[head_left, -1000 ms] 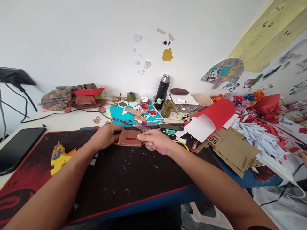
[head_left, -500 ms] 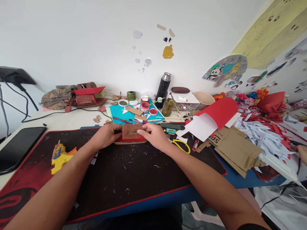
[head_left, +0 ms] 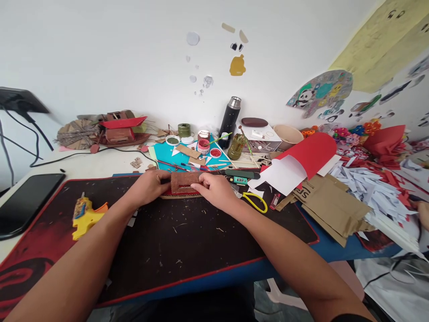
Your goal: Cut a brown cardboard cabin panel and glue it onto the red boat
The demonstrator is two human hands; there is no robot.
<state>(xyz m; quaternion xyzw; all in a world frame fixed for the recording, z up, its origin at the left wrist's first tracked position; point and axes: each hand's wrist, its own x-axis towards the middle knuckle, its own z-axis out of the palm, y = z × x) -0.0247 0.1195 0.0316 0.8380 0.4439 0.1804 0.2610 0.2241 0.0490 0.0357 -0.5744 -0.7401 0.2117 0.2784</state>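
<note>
A reddish-brown curved piece with a slot in its front (head_left: 183, 182) sits over a low base with a red top and a cardboard edge (head_left: 181, 195), near the back edge of the dark mat. My left hand (head_left: 150, 187) grips the left end of the brown piece, its fingers bent inward. At the right end, my right hand (head_left: 214, 188) pinches the same piece, thumb in front and fingers behind. Both palms are turned inward, and parts of the fingertips are hidden behind the piece.
A yellow glue gun (head_left: 85, 217) lies left on the mat (head_left: 167, 250). Behind are paint jars (head_left: 203, 145), a black flask (head_left: 230, 120) and model boats (head_left: 119, 134). Yellow-handled scissors (head_left: 255, 202), red paper (head_left: 313, 156) and cardboard (head_left: 335, 210) lie right. Another person's hand (head_left: 422, 214) shows far right.
The brown piece has tilted slightly between my hands, and its slot looks more open. The view has shifted a little.
</note>
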